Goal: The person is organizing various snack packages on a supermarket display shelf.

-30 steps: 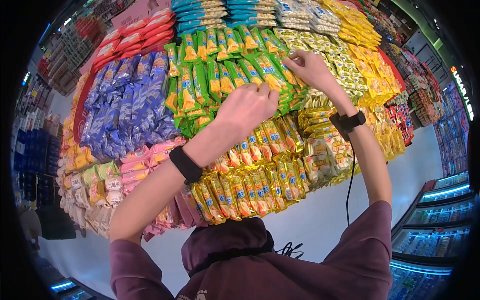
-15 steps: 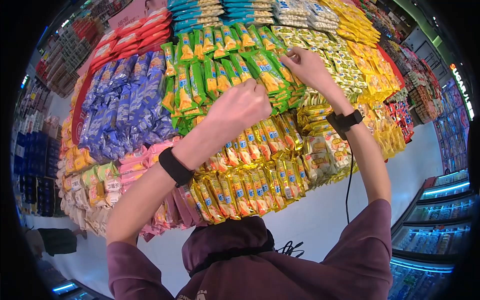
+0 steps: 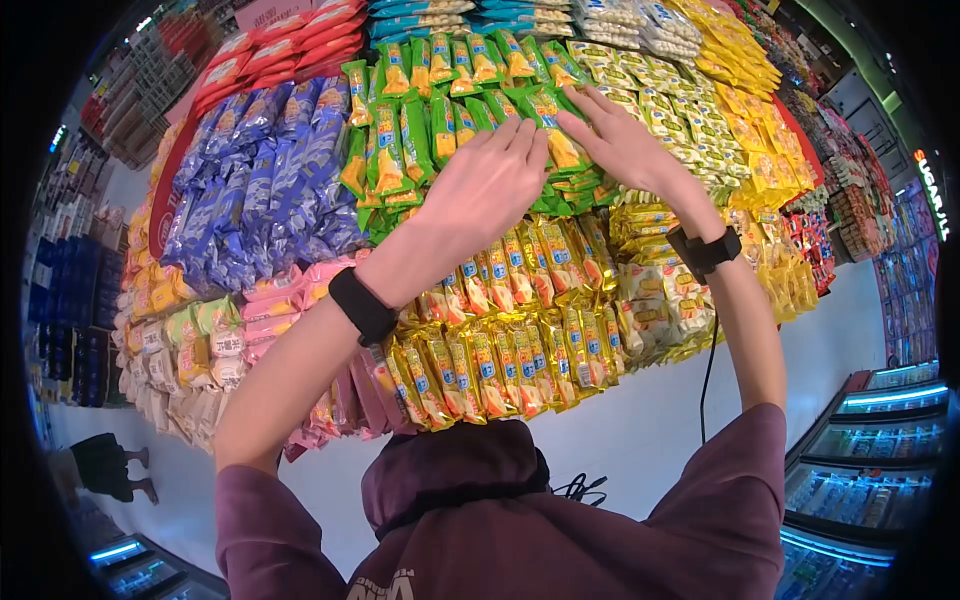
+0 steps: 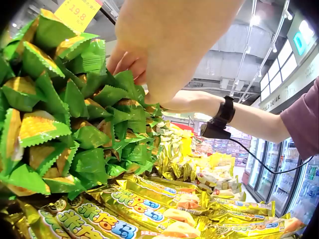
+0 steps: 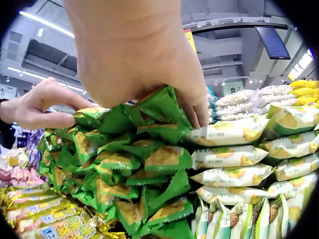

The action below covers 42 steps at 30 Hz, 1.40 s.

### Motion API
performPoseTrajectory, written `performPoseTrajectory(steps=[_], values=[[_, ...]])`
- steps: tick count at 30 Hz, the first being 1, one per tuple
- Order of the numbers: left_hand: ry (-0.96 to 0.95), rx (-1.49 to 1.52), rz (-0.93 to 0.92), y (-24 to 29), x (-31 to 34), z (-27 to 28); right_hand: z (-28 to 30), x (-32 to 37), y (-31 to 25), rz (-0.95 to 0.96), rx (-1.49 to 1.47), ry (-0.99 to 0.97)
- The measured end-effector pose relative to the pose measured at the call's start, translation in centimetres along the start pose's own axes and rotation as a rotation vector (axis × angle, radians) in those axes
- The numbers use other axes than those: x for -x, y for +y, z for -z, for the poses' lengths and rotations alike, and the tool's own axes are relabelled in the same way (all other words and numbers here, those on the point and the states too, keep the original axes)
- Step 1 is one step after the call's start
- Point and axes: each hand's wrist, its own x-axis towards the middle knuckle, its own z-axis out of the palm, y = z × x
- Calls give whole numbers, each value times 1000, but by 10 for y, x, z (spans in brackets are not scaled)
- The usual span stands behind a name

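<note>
Green snack packets (image 3: 388,150) lie in a tall stack at the middle of the display. My left hand (image 3: 490,180) rests over the stack's near part, fingers extended together on the packets. To its right, my right hand (image 3: 622,145) lies on the stack's right side with its fingers stretched out. In the right wrist view, the right hand (image 5: 139,55) covers the top green packets (image 5: 164,107), fingers reaching down beside white packets (image 5: 232,129). The left wrist view shows the left hand (image 4: 164,50) against the green stack (image 4: 89,124), its fingertips partly hidden.
Gold packets (image 3: 500,370) fill the near edge, purple ones (image 3: 265,190) the left. Red bags (image 3: 290,45), teal bags (image 3: 420,20) and yellow bags (image 3: 765,150) stand around the back and right. A black cable (image 3: 709,380) hangs from the right wrist. Fridges (image 3: 870,440) stand at far right.
The display sits slightly higher and further right in the head view. Both hands' fingers have straightened from a bent pose and now lie flatter over the green packets.
</note>
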Motion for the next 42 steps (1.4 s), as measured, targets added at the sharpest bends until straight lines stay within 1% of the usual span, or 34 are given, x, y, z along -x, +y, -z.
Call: performPoseTrajectory(steps=[3,4,7,9,10,11,12,13,15,18,19,20,21,23,26,29,31,32,33,36,40,42], values=[[9,44,9,0,2,-1,-9,1,1,44,40,26],[37,64,15,2,3,1,-7,1,2,44,26,2],[109,143,33,6,8,19,0,-2,8,57,-82,10],[144,226,44,13,18,43,11,2,8,82,-134,89],[208,295,39,14,28,50,19,7,7,93,-165,121],[177,306,74,16,40,61,26,11,2,103,-198,151],[148,315,110,18,53,75,37,23,-11,53,-246,128],[118,323,145,21,68,86,36,35,-16,82,-220,156],[54,391,274,23,104,101,36,59,-21,149,-164,215],[-29,458,500,32,162,122,27,107,-44,107,-216,179],[-86,455,566,37,181,126,19,123,-49,91,-233,158],[-143,456,631,42,198,129,13,138,-54,43,-251,95],[-145,480,648,48,214,129,8,151,-59,-3,-266,34],[-150,524,690,59,241,125,-12,178,-67,16,-206,-18],[-112,566,747,77,257,115,-39,203,-89,50,-180,-84],[-60,545,664,86,250,104,-58,214,-101,93,-142,-126],[-69,542,625,90,242,102,-66,218,-100,121,-89,-128],[-71,541,600,91,238,100,-65,218,-99,98,-126,-151],[-75,535,576,92,235,97,-64,218,-100,93,-99,-130],[-123,543,532,92,234,90,-60,216,-119,123,-57,-102],[-185,607,496,97,240,81,-67,217,-166,292,-204,-159],[-155,613,522,98,241,85,-78,218,-189,403,-350,-201]])
